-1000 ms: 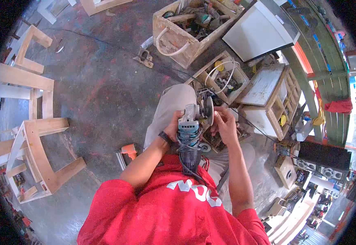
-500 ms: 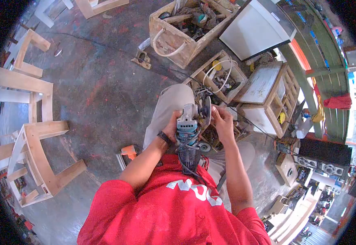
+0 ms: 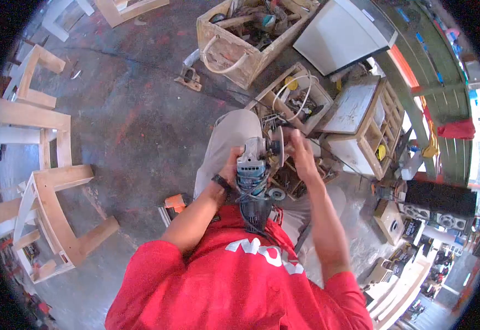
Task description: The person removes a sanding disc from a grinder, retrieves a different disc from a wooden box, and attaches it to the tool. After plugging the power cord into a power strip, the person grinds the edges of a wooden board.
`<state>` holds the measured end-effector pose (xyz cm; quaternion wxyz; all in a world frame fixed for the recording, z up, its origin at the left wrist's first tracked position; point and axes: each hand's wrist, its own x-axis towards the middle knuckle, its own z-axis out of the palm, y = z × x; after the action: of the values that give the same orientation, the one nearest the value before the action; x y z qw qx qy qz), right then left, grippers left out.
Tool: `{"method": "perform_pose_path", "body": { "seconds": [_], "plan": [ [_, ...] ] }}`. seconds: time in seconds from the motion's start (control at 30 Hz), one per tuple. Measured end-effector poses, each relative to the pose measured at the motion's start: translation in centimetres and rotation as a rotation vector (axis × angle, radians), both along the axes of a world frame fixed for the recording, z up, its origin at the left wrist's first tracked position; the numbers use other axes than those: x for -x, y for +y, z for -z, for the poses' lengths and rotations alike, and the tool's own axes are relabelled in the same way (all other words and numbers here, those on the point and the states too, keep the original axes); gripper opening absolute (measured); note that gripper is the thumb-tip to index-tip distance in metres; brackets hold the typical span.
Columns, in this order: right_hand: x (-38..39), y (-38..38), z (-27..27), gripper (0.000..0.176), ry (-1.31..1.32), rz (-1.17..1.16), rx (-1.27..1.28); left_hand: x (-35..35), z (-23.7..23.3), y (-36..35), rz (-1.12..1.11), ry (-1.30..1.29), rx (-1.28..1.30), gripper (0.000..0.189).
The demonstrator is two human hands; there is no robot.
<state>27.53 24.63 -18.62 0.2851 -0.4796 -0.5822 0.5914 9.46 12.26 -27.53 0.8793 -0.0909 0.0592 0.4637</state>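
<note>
An angle grinder (image 3: 252, 170) with a teal and black body stands upright in front of my red shirt, its cord wound around the middle. My left hand (image 3: 230, 167) is closed around its metal head from the left side. On the grinder's right side a thin disc (image 3: 281, 146) faces away from the head. Close beside that disc is my right hand (image 3: 301, 157), smeared by motion, so whether its fingers hold anything I cannot tell. Just right of the grinder's body lies a small round wheel (image 3: 276, 194).
Ahead stand a wooden toolbox (image 3: 226, 58) with a curved handle and a crate of tools (image 3: 328, 104). A divided wooden cabinet (image 3: 355, 151) is to the right. Wooden frames (image 3: 58, 214) line the left, and an orange-topped tool (image 3: 174, 203) lies by my left elbow.
My right hand has shifted slightly up beside the disc and become blurred. My left hand keeps its hold on the grinder. The whole view has moved a little.
</note>
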Motion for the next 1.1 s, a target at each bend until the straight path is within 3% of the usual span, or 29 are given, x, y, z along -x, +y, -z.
{"method": "perform_pose_path", "body": {
  "seconds": [0.03,0.1,0.13,0.17,0.2,0.27,0.33,0.4,0.53,0.6,0.63,0.7,0.73,0.83,0.93,1.0,1.03,1.1],
  "plan": [
    [-4.8,1.5,6.0,0.051,-0.303,-0.182,0.255,0.3,-0.1,0.0,0.042,-0.077,-0.007,0.087],
    [-7.8,-1.3,4.3,0.066,-0.930,-0.430,0.128,0.8,-0.5,0.7,0.000,-0.024,-0.107,0.090],
    [-9.1,-2.6,4.0,0.077,-0.730,-0.229,0.185,0.5,-0.4,0.6,-0.053,0.014,-0.171,0.094],
    [-11.6,-2.9,6.6,0.081,-0.755,-0.075,0.319,0.9,-3.2,0.7,-0.033,0.018,0.103,0.081],
    [-12.2,-3.9,6.2,0.081,-0.768,-0.082,0.347,0.4,-2.7,0.1,-0.031,0.004,0.132,0.081],
    [-12.1,-3.0,5.5,0.080,-0.470,0.021,0.363,0.5,-2.3,1.0,-0.003,0.158,-0.046,0.082],
    [-11.7,-2.3,5.9,0.077,-0.584,0.017,0.324,0.2,-2.7,0.9,-0.014,0.175,0.004,0.083],
    [-9.5,-1.8,5.0,0.071,-0.332,-0.004,0.266,0.1,-2.1,1.0,-0.008,0.107,-0.019,0.082],
    [-6.6,0.1,3.5,0.069,-0.228,-0.032,0.149,0.2,-2.3,0.9,-0.012,0.095,-0.018,0.082],
    [-4.1,0.2,0.8,0.056,-0.059,0.013,0.129,0.0,-2.7,0.9,-0.037,0.068,-0.011,0.082],
    [-3.2,0.3,-0.1,0.056,-0.057,0.013,0.128,0.1,-2.8,0.9,-0.037,0.070,-0.013,0.082],
    [-1.7,0.4,-2.0,0.074,0.084,-0.149,-0.157,0.2,-3.2,1.0,-0.055,0.171,0.034,0.082],
    [-1.3,0.3,-3.4,0.074,0.086,-0.149,-0.160,0.2,-3.4,1.0,-0.065,0.222,0.057,0.082],
    [0.0,0.3,-6.1,0.098,-0.057,-0.435,-0.495,0.4,-3.4,0.8,-0.090,0.325,0.105,0.083],
    [0.3,0.4,-6.8,0.092,-0.212,-0.552,-0.496,0.4,-2.0,0.6,-0.080,0.220,0.092,0.083],
    [0.5,0.2,-8.0,0.087,-0.277,-0.511,-0.474,0.3,-2.8,0.6,-0.075,0.045,-0.165,0.086],
    [0.4,0.3,-7.9,0.085,-0.354,-0.452,-0.251,0.2,-4.6,0.3,-0.073,0.475,-0.041,0.087],
    [0.7,1.0,-8.6,0.087,-0.500,-0.370,0.200,-0.2,-3.8,0.1,-0.059,0.347,-0.015,0.082]
  ]
}}
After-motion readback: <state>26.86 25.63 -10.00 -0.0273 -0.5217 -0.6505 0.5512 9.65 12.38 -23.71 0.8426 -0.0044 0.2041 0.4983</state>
